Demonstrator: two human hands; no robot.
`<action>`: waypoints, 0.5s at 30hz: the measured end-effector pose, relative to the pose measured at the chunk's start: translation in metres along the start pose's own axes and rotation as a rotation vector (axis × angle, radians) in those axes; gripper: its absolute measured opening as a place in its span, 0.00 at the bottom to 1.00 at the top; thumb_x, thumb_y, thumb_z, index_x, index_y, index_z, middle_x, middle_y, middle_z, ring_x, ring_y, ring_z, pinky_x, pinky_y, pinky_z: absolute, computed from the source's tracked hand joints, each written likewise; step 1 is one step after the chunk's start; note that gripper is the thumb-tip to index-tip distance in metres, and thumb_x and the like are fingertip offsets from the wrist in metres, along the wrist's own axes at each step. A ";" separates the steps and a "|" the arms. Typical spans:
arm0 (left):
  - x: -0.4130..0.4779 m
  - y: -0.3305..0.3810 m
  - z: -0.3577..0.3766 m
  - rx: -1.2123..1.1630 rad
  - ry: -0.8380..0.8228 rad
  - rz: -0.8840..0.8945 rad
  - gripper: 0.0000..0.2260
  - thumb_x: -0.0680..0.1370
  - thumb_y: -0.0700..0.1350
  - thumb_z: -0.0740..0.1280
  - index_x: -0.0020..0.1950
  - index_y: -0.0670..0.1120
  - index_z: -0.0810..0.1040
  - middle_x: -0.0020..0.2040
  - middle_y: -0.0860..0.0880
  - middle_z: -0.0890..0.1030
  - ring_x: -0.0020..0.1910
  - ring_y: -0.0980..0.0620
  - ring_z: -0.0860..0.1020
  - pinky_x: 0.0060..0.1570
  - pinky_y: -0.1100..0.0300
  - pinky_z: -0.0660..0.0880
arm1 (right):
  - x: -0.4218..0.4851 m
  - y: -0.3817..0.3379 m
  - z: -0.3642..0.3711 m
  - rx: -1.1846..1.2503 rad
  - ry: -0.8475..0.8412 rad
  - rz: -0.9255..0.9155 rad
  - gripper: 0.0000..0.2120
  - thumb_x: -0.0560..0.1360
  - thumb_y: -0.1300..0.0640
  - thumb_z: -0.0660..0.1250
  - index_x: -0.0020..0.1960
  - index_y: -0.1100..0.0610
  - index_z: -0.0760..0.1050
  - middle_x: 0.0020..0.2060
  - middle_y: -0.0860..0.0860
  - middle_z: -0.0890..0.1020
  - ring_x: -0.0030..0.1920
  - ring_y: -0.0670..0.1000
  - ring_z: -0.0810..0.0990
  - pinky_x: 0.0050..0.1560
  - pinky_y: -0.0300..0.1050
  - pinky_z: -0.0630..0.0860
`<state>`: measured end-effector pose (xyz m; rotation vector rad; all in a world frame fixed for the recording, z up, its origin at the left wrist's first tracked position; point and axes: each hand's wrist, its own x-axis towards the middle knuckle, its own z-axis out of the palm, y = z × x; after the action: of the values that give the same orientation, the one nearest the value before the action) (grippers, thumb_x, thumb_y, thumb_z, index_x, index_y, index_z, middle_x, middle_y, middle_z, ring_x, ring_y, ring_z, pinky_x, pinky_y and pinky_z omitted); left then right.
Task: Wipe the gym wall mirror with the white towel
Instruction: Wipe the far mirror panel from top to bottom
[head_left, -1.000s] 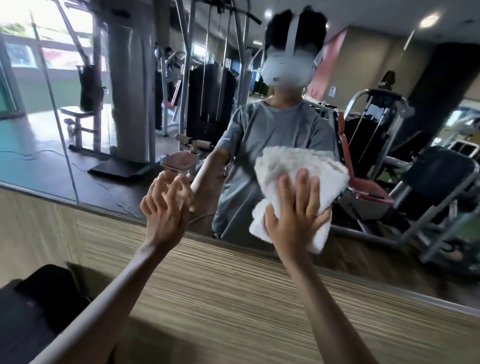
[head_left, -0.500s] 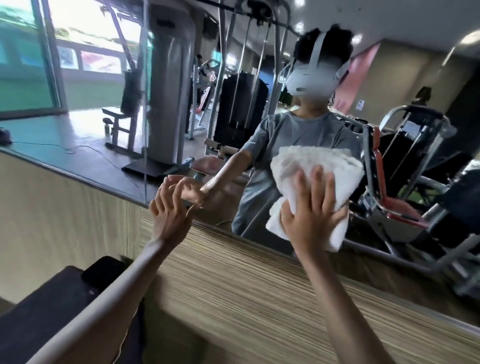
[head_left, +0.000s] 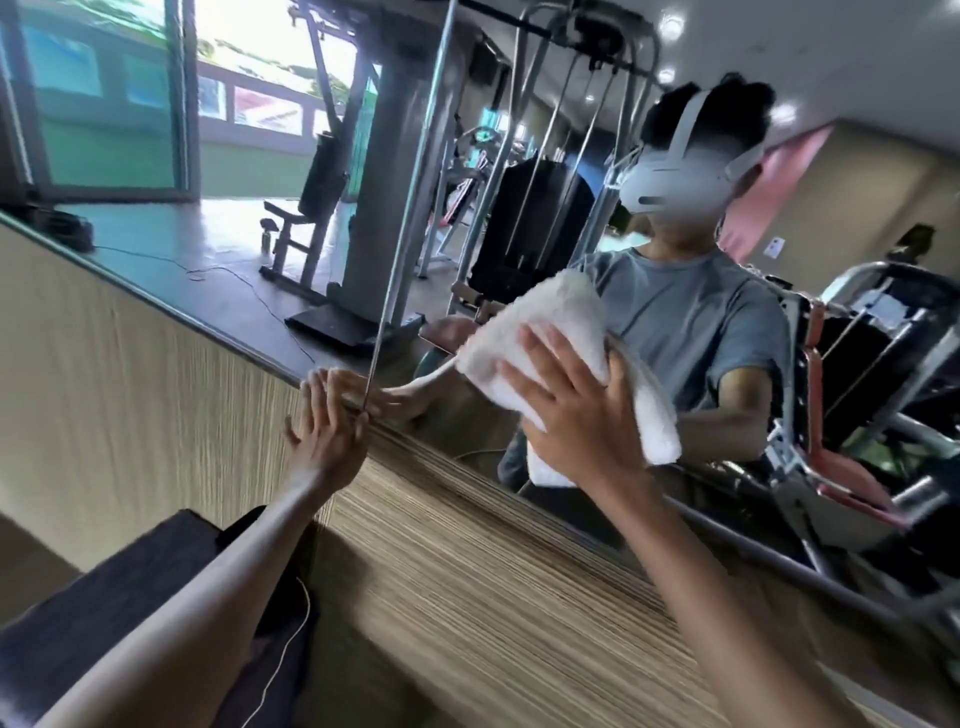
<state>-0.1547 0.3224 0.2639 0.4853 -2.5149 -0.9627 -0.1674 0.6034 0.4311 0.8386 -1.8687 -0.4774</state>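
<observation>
The wall mirror (head_left: 249, 249) fills the upper part of the view above a striped wood panel and reflects a person in a grey shirt and gym machines. A folded white towel (head_left: 550, 332) lies flat against the glass low down, right of centre. My right hand (head_left: 576, 410) presses it to the mirror with fingers spread straight. My left hand (head_left: 324, 421) rests open against the mirror's lower edge, at a vertical seam between two panes.
The wood-grain wall panel (head_left: 467, 571) runs below the mirror. A dark padded bench (head_left: 130, 597) with a thin white cable on it stands at the lower left, under my left forearm.
The view has swung and tilted. The towel and my right hand have slid slightly upward on the glass; my left hand has stayed at the mirror's lower edge.
</observation>
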 end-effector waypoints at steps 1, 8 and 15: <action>0.002 -0.004 0.001 0.027 -0.019 0.009 0.33 0.84 0.59 0.49 0.81 0.50 0.33 0.79 0.50 0.30 0.79 0.51 0.33 0.76 0.40 0.36 | 0.012 -0.015 0.003 -0.025 -0.002 0.060 0.30 0.73 0.50 0.65 0.76 0.44 0.67 0.80 0.50 0.59 0.79 0.53 0.57 0.72 0.67 0.52; -0.004 -0.044 -0.009 0.254 0.044 0.177 0.40 0.77 0.69 0.44 0.83 0.47 0.46 0.83 0.49 0.44 0.81 0.48 0.48 0.74 0.38 0.36 | 0.022 -0.083 0.032 0.032 -0.324 -0.515 0.28 0.75 0.57 0.67 0.75 0.48 0.69 0.80 0.54 0.56 0.80 0.55 0.56 0.74 0.64 0.40; -0.002 -0.049 -0.026 0.470 0.025 0.252 0.39 0.77 0.57 0.68 0.81 0.41 0.56 0.81 0.44 0.53 0.79 0.43 0.58 0.72 0.34 0.59 | 0.077 -0.037 0.015 -0.024 -0.220 -0.580 0.30 0.72 0.49 0.71 0.73 0.47 0.72 0.80 0.54 0.58 0.80 0.54 0.54 0.73 0.65 0.46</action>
<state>-0.1317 0.2739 0.2473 0.2959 -2.6931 -0.2677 -0.1892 0.5215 0.4492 1.3623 -1.7912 -0.9802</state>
